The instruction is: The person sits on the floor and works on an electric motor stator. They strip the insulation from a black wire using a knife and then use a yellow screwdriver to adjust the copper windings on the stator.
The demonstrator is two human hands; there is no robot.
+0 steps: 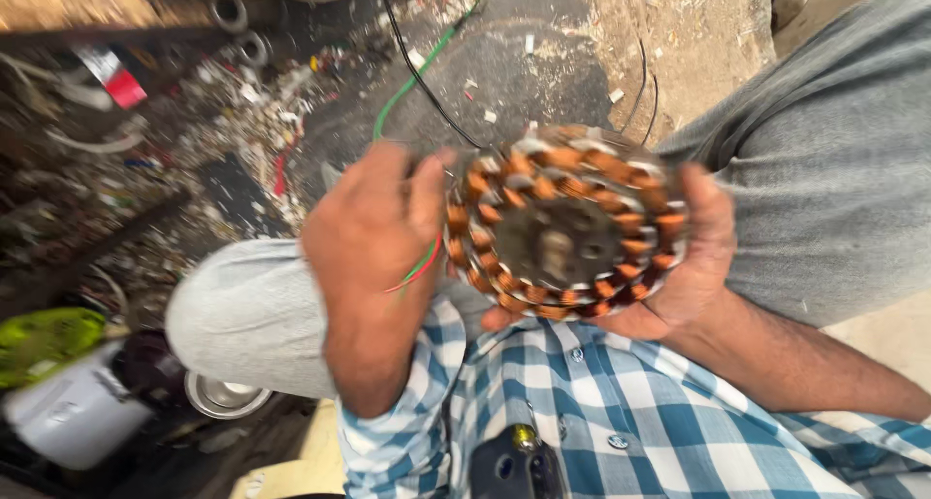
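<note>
We've got the stator [567,223], a round wound unit with copper-orange coils around a dark metal core, held up in front of the chest over our lap. Both hands are on it. Left hand [373,229] is clenched on the left rim, thumb over the top of the coils. Right hand [693,257] cups it from below and the right side, fingers wrapped under the edge.

Risks from here, as we read it:
- Red and green lead wires [419,264] come out at the left rim right under the left hand's grip. Pinch or tug there could strain the leads at the winding.
- Green and black wires [427,67] trail off up across the floor [514,72]. Any turn of the stator could pull them taut or snag them on debris.
- Thumb pressure on the coils could scuff enamel.
- Frame is motion-blurred, so we can't judge how firm the grip is. A slip would drop it onto the knee [247,310] or the floor.

Room: tight. Knee just left and below, grey trouser leg [834,160] close on the right, checked shirt [582,412] directly underneath. Scrap pile [233,101] to the left, well apart. Open space is only straight ahead, above the floor.
</note>
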